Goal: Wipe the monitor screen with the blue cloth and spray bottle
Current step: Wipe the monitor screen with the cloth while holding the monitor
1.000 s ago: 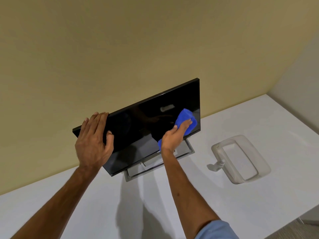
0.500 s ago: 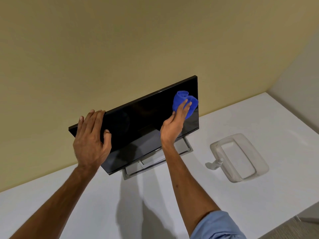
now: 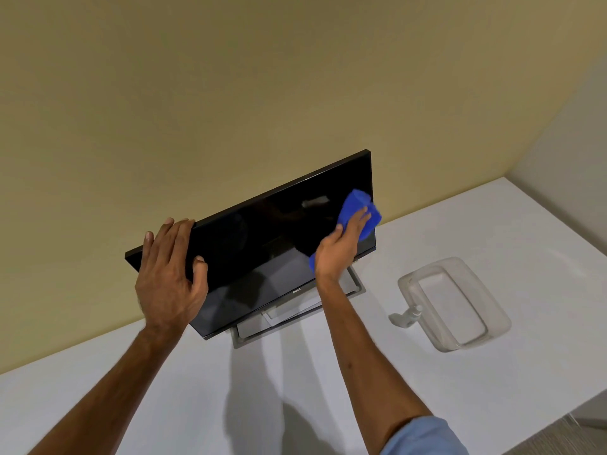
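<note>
A black monitor (image 3: 262,244) stands tilted on its silver stand on the white desk (image 3: 328,389). My left hand (image 3: 169,277) grips its top left edge, fingers over the top and thumb on the front. My right hand (image 3: 340,247) presses a crumpled blue cloth (image 3: 354,205) flat against the right side of the screen, near the right edge. The cloth also sticks out below my palm. A small spray bottle (image 3: 407,318) lies on the desk to the right, beside a tray.
A clear plastic tray (image 3: 492,310) sits on the desk right of the monitor, with the bottle at its left side. A beige wall rises behind the monitor. The desk's edge and a carpeted floor show at the lower right.
My right hand swept the cloth up the right part of the screen, then came back down a little toward the right edge. My left hand kept its hold on the top edge.
</note>
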The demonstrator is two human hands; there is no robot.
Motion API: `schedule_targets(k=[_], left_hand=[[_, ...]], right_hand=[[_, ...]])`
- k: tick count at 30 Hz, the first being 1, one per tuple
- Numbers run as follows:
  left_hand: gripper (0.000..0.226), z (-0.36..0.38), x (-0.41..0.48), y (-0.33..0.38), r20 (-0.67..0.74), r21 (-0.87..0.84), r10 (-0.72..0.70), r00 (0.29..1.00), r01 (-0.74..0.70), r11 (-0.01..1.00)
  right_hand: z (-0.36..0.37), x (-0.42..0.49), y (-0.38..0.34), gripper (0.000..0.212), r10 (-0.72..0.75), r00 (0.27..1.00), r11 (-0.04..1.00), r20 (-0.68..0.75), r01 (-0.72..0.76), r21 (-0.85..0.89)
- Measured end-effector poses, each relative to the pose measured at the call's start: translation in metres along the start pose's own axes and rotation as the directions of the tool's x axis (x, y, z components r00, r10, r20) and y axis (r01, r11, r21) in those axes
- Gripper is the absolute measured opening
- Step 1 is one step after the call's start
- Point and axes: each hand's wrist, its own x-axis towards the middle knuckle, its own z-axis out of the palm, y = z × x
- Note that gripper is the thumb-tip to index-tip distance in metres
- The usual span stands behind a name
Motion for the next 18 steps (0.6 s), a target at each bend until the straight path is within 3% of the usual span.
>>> schedule_targets(k=[4, 7, 10, 12, 14, 15, 16, 18], left_hand=[[0.058, -0.001, 0.002, 0.000, 0.002, -0.003, -0.001, 1.000, 0.001, 1.000], [0.058, -0.002, 0.000, 0.000, 0.006, -0.001, -0.004, 1.000, 0.004, 1.000], [0.058, -0.001, 0.002, 0.002, 0.002, -0.003, -0.003, 1.000, 0.003, 1.000], [0.058, 0.000, 0.004, 0.001, 0.003, 0.000, -0.003, 1.000, 0.003, 1.000], [0.059, 0.001, 0.003, 0.001, 0.003, 0.003, 0.000, 1.000, 0.000, 1.000], [0.059, 0.001, 0.002, 0.001, 0.004, 0.003, -0.001, 1.000, 0.001, 1.000], [0.059, 0.001, 0.001, 0.000, 0.005, 0.000, -0.002, 1.000, 0.002, 1.000], [0.059, 0.002, 0.000, -0.001, 0.007, -0.004, 0.001, 1.000, -0.001, 1.000]], right_hand=[[0.021, 0.032, -0.038, 0.067, -0.280, 0.960, 0.958, 0.021, 0.281, -0.060], [0.024, 0.033, -0.040, 0.064, -0.326, 0.945, 0.943, 0.016, 0.327, -0.063], [0.018, 0.023, -0.010, 0.057, -0.368, 0.930, 0.914, 0.028, 0.367, -0.172], [0.011, 0.012, 0.016, 0.045, -0.325, 0.945, 0.934, -0.047, 0.313, -0.170], [-0.004, -0.001, 0.037, 0.022, -0.123, 0.986, 0.991, -0.113, 0.115, -0.075], [-0.010, -0.008, 0.046, 0.023, -0.023, 0.991, 1.000, -0.135, 0.021, -0.016], [-0.016, -0.015, 0.049, 0.027, 0.033, 0.991, 0.999, -0.131, -0.035, -0.013], [-0.021, -0.025, 0.050, 0.015, 0.055, 0.996, 0.991, -0.065, -0.063, -0.122]])
